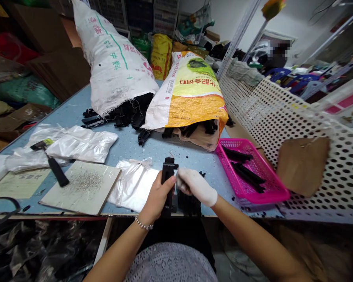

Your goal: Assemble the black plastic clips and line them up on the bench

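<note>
My left hand [159,196] is wrapped round a long black plastic part [168,172], held upright over the near edge of the table. Beside its upper end is my right hand [196,186] in a white glove, fingers curled in; whatever they pinch is hidden. More black parts [191,201] lie under and beside the gloved hand. To the left of the held part rests a stack of clear plastic bags [132,184].
Two woven sacks, one white [114,66] and one yellow-and-white [191,90], spill black parts at the back. A pink basket [241,192] with several black parts stands right, before a perforated white panel [306,129]. Left lie a hammer [57,170] and a board [76,196] bearing tiny bits.
</note>
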The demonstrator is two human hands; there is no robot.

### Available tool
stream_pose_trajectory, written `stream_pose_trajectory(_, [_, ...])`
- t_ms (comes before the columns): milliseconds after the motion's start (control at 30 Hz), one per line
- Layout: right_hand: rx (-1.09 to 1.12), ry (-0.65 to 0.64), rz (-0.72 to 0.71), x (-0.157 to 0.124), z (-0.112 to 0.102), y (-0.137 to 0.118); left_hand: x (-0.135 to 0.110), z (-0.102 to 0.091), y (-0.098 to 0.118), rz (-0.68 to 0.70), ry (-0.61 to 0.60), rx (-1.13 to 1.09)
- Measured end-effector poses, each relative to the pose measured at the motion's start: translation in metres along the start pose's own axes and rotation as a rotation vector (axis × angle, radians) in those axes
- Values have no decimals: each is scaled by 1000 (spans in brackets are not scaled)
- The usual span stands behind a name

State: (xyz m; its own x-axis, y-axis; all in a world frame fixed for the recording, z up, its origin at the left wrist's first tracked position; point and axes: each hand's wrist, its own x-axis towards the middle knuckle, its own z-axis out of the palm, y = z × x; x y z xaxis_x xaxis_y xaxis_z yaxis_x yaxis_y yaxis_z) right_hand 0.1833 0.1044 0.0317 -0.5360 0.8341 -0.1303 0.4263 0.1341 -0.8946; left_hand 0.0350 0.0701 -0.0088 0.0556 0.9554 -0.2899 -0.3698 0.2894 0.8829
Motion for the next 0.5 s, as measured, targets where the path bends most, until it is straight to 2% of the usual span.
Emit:
stream_pose_trajectory(133, [-503,-133,-105,-31,12,6,6,-5,1,59,-13,17])
stream_pose_trajectory(233, [-697,-123,-168,-44,17,10,6,-5,6,52,-16,-18])
stream_pose_trajectory(367, [-1026,-31,-499,-39,11,7,4,1,13,-66,-61,-118])
stream_pose_trajectory(500, [-1192,-83,-792,-27,1,1,3,7,13,-198,-76,-114])
